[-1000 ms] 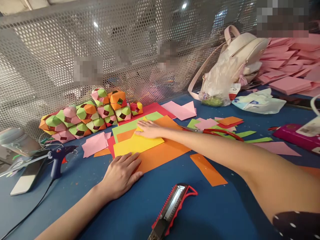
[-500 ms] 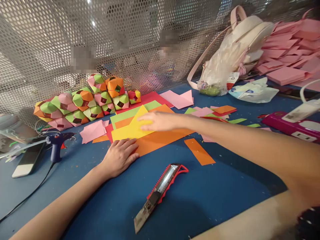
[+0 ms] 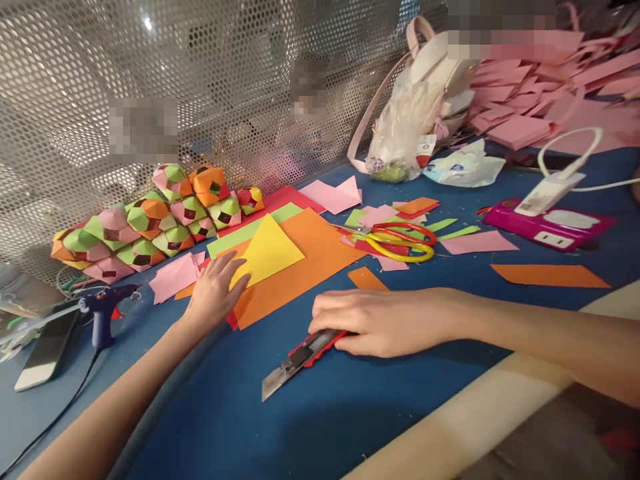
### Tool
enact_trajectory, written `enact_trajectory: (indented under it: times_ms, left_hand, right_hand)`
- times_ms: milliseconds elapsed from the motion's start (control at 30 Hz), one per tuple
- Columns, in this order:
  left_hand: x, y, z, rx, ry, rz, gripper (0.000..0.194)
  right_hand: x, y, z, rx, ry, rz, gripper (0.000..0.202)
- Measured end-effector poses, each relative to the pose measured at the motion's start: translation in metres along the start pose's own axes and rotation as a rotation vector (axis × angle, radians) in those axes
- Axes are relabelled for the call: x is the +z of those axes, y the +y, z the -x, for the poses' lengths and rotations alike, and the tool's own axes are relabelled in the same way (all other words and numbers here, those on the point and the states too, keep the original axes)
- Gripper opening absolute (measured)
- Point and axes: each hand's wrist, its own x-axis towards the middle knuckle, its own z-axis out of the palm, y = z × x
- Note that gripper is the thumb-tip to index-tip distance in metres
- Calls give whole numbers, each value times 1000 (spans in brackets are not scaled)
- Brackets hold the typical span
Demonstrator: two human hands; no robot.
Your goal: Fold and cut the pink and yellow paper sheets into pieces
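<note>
My right hand (image 3: 375, 321) is closed over the red handle of a utility knife (image 3: 303, 357). The knife's bare blade points to the lower left, low over the blue tabletop, and its rear end is hidden beneath my fingers. At the left corner of a folded yellow paper sheet (image 3: 273, 250) lies my left hand (image 3: 214, 287), open, its fingers spread and the tips at the paper's edge. Under the yellow paper are a larger orange sheet (image 3: 320, 257) and a green sheet (image 3: 225, 247).
Behind stand stacked paper polyhedra (image 3: 150, 215). A glue gun (image 3: 104, 313) and phone (image 3: 47, 350) lie left. Scissors (image 3: 405, 240) rest on paper scraps to the right, near a magenta power strip (image 3: 550, 227). A backpack (image 3: 435, 73) leans on the perforated metal screen (image 3: 240, 87).
My right hand has left the yellow paper, moved down and right, and closed on the knife, which has turned slightly. An orange strip now shows farther right. The view has shifted right.
</note>
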Motion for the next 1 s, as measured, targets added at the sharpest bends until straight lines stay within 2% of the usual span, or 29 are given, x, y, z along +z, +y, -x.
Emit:
enact_trajectory:
  times_ms: [100, 167, 300, 400, 567, 733, 1000]
  left_hand:
    - [5, -7, -17, -133, -119, -20, 42]
    - [11, -8, -22, -173, -180, -49, 45]
    - [19, -4, -16, -138, -131, -138, 46]
    - [22, -2, -9, -101, -83, -163, 47]
    - [22, -2, -6, -97, 10, -125, 49]
    - [20, -2, -6, -109, 13, -11, 41]
    - [19, -5, -7, -76, 45, 42, 27]
  right_hand:
    - [-10, 16, 2, 135, 188, -34, 28]
    - [-16, 30, 3, 266, 337, -33, 27]
    - [-23, 56, 4, 489, 552, -55, 27]
    - [-22, 70, 3, 545, 657, -47, 30]
    - [-19, 85, 3, 558, 702, 105, 31]
    - [-17, 97, 6, 565, 721, 270, 36]
    - [-12, 100, 13, 422, 689, 359, 34]
